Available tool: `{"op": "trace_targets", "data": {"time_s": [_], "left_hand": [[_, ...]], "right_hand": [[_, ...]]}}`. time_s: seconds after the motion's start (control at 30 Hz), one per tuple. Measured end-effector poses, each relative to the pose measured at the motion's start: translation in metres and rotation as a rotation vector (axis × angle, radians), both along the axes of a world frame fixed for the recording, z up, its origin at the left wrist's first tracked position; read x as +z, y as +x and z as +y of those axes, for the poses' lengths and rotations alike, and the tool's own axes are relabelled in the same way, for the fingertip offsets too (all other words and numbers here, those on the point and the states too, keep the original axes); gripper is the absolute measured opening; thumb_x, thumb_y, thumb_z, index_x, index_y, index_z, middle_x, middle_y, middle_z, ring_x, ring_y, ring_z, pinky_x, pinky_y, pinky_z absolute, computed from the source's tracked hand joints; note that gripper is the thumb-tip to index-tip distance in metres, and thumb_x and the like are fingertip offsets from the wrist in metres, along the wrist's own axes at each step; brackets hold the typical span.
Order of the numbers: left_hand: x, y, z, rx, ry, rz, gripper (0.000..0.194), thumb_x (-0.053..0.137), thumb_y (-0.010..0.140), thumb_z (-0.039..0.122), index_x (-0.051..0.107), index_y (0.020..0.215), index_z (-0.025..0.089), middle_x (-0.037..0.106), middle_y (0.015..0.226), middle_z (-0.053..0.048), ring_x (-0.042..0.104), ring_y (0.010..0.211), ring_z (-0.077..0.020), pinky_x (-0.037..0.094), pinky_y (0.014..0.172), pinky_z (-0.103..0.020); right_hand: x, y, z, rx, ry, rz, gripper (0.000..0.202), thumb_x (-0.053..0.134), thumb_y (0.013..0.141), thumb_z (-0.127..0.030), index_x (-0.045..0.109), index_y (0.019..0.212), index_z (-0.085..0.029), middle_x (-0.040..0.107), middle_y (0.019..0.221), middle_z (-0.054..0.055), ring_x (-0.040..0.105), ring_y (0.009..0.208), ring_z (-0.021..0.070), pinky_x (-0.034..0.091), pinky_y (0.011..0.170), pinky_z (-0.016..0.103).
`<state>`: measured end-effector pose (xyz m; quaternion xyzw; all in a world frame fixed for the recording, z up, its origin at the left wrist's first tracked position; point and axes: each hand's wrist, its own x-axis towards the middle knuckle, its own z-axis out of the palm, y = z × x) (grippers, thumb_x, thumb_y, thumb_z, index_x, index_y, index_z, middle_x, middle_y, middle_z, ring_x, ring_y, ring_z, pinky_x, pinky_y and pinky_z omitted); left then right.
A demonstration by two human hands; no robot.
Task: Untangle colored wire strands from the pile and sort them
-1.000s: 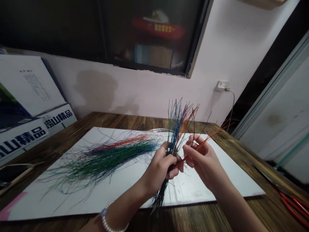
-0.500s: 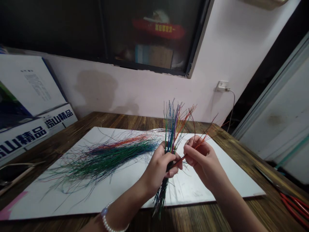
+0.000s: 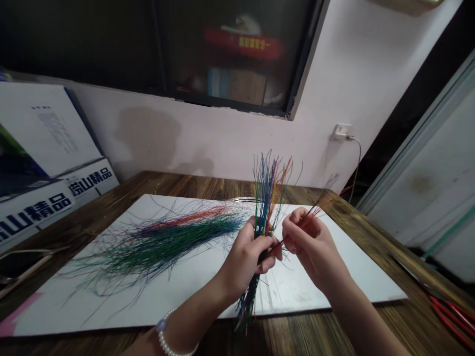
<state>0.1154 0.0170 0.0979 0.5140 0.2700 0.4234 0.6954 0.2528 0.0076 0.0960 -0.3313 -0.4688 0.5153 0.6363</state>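
Observation:
My left hand [image 3: 256, 247] is closed around an upright bundle of thin coloured wires [image 3: 265, 193], green, blue, purple, yellow and orange at the top and dark below the fist. Between the thumb and fingers of my right hand [image 3: 308, 237] are several orange-red and dark wires [image 3: 315, 210], slanting up to the right. Their lower ends run into the left hand's grip. Whether these are thin wire or stiff thread is hard to tell. A loose heap of green, blue, purple and red strands [image 3: 163, 242] lies on the white board [image 3: 193, 296], left of my hands.
The board rests on a dark wooden table [image 3: 304, 336]. Red-handled pliers or cutters [image 3: 452, 314] lie at the right edge. White boxes [image 3: 48, 138] stand at the left. A charger with a cable [image 3: 347, 136] is plugged into the wall.
More orange and dark strands have been drawn together into my right hand, and they fan out less. Orange ends at the bundle's top stand closer in. My left hand has hardly moved.

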Motion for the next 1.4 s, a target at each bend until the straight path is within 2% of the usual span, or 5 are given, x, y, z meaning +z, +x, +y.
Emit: {"op": "trace_targets", "data": {"time_s": [0.17, 0.3, 0.57, 0.97, 1.4], "left_hand": [[0.003, 0.002, -0.003, -0.056, 0.008, 0.02, 0.009, 0.047, 0.081, 0.017, 0.041, 0.088, 0.018, 0.05, 0.064, 0.003, 0.031, 0.042, -0.0031, 0.018, 0.04, -0.017], [0.002, 0.001, -0.003, -0.082, 0.016, 0.0, 0.01, 0.048, 0.081, 0.018, 0.04, 0.087, 0.018, 0.048, 0.063, 0.004, 0.031, 0.042, -0.0035, 0.018, 0.04, -0.018], [-0.004, 0.0, 0.002, -0.053, 0.004, -0.03, 0.006, 0.045, 0.083, 0.022, 0.04, 0.084, 0.018, 0.054, 0.064, 0.001, 0.033, 0.041, -0.0037, 0.017, 0.04, -0.017], [0.0, -0.001, 0.001, -0.13, 0.036, 0.036, 0.01, 0.047, 0.085, 0.025, 0.042, 0.086, 0.017, 0.054, 0.065, 0.0, 0.035, 0.042, -0.0047, 0.019, 0.04, -0.019], [0.003, -0.002, 0.002, -0.173, 0.082, 0.094, 0.016, 0.044, 0.089, 0.029, 0.048, 0.088, 0.014, 0.051, 0.064, 0.001, 0.028, 0.043, -0.0039, 0.017, 0.039, -0.019]], "right_hand": [[-0.001, 0.0, 0.002, 0.095, -0.084, -0.002, 0.027, 0.07, 0.075, -0.031, 0.049, 0.088, -0.022, 0.046, 0.052, -0.009, 0.036, 0.038, 0.006, 0.039, 0.038, 0.022], [-0.004, 0.001, 0.003, 0.108, -0.09, -0.021, 0.022, 0.067, 0.078, -0.034, 0.052, 0.079, -0.018, 0.05, 0.055, -0.005, 0.043, 0.041, 0.0076, 0.038, 0.039, 0.022], [-0.002, 0.005, 0.001, -0.02, -0.01, -0.065, 0.016, 0.067, 0.079, -0.029, 0.056, 0.079, -0.018, 0.051, 0.056, -0.005, 0.047, 0.048, 0.0058, 0.038, 0.046, 0.018], [0.003, 0.011, 0.002, -0.151, 0.073, -0.086, 0.016, 0.069, 0.077, -0.029, 0.058, 0.077, -0.018, 0.049, 0.062, -0.005, 0.047, 0.049, 0.0062, 0.039, 0.045, 0.019], [0.003, 0.013, 0.002, -0.099, 0.077, -0.173, 0.016, 0.073, 0.074, -0.024, 0.06, 0.078, -0.018, 0.054, 0.071, -0.004, 0.047, 0.053, 0.0051, 0.04, 0.046, 0.018]]}}
